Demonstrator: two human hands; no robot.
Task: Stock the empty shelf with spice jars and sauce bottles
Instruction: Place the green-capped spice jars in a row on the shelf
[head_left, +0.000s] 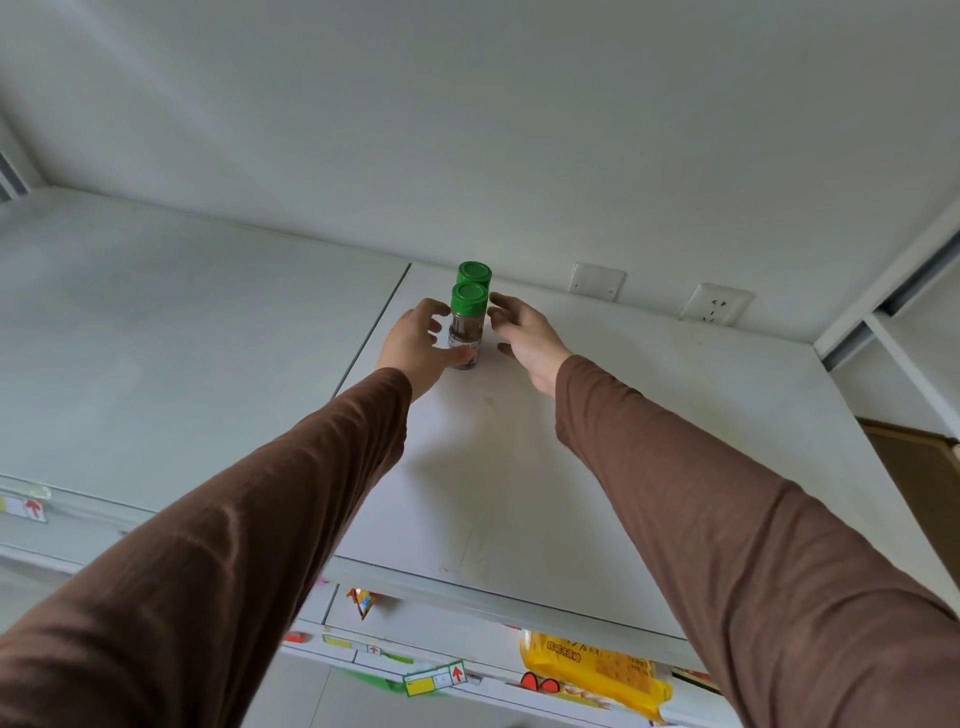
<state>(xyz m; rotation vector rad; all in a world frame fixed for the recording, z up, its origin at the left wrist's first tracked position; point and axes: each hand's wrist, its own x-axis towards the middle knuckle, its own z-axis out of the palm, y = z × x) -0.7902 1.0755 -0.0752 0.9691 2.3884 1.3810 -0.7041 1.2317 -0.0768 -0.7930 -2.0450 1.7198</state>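
Note:
Two spice jars with green lids stand upright on the white shelf (597, 467), one right behind the other. The front spice jar (466, 332) holds dark brown spice and carries a label. Only the lid of the rear spice jar (474, 273) shows above it. My left hand (415, 345) holds the front jar from its left: the thumb lies across the jar's base and the fingers curl by the lid. My right hand (524, 338) is just right of the jars with loosely spread fingers, holding nothing; I cannot tell whether its fingertips touch the lid.
A seam (371, 332) divides the shelf from the white panel on its left. Two wall sockets (716, 304) sit on the back wall to the right. Below the shelf's front edge are yellow snack packets (592, 670) and price tags (434, 682). A brown box (919, 483) is at far right.

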